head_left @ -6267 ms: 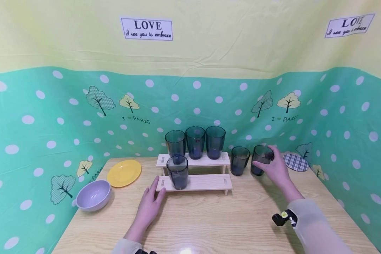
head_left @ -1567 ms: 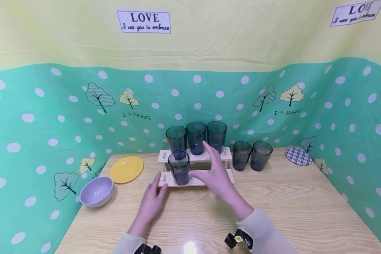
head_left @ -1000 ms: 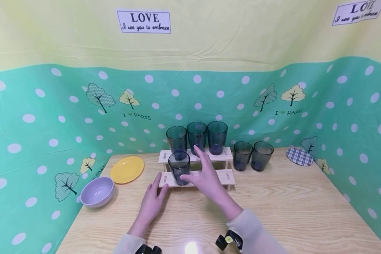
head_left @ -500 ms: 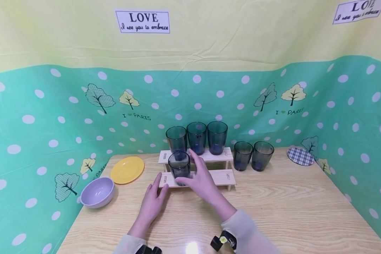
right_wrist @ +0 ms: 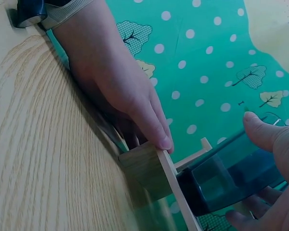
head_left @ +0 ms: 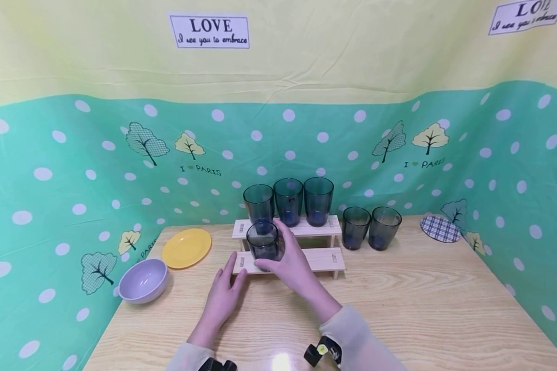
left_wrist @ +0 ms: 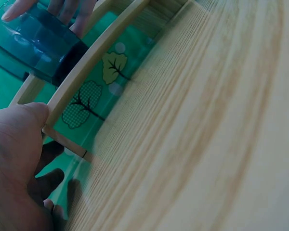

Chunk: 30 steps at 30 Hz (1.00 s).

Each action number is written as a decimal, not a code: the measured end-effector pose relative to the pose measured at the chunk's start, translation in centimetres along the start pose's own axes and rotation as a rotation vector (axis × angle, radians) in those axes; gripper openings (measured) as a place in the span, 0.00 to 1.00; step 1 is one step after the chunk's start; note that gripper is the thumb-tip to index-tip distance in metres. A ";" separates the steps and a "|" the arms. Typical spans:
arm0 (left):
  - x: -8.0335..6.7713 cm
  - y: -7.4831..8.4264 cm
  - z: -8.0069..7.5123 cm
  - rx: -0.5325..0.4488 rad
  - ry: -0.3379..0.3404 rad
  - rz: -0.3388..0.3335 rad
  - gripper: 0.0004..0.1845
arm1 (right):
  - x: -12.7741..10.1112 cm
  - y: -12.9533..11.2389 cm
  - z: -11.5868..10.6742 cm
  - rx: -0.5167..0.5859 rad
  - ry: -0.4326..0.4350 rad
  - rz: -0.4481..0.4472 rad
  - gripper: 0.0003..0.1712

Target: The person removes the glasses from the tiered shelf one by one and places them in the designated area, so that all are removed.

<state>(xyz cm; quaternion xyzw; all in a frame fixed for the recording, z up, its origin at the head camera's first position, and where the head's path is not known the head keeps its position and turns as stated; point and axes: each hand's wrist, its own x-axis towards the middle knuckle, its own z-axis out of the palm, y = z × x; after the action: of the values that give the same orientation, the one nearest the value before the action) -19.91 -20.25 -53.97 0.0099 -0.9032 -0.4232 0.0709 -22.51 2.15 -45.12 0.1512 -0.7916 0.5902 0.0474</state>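
A dark tinted glass [head_left: 261, 245] stands at the left end of the lower step of a small wooden two-step rack [head_left: 322, 258]. My right hand [head_left: 278, 252] grips this glass, thumb in front and fingers curled behind. The right wrist view shows the thumb and fingers round the glass [right_wrist: 231, 178] above the rack's edge [right_wrist: 149, 166]. My left hand [head_left: 229, 281] lies flat on the table with straight fingers touching the rack's left end. In the left wrist view that hand [left_wrist: 14, 159] sits beside the rack's rail [left_wrist: 101, 53] below the glass [left_wrist: 33, 43].
Three more dark glasses [head_left: 288, 201] stand in a row on the upper step. Two others [head_left: 370, 228] stand on the table right of the rack. A yellow plate [head_left: 186, 247] and a lilac bowl [head_left: 142, 281] lie at the left, a plaid coaster [head_left: 440, 229] at the far right.
My right hand came away from the glasses at the right, crossed leftward over the rack and closed round the glass on the lower step. My left hand has stayed at the rack's end.
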 end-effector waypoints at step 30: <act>0.1 -0.1 0.0 0.003 0.007 0.013 0.38 | 0.1 0.0 0.4 -0.054 0.014 -0.025 0.58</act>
<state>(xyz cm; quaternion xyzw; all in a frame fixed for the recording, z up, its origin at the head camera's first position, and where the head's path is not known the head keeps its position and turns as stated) -20.00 -20.27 -54.05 0.0055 -0.9037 -0.4212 0.0768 -22.54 1.73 -45.23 0.1553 -0.8050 0.5689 0.0644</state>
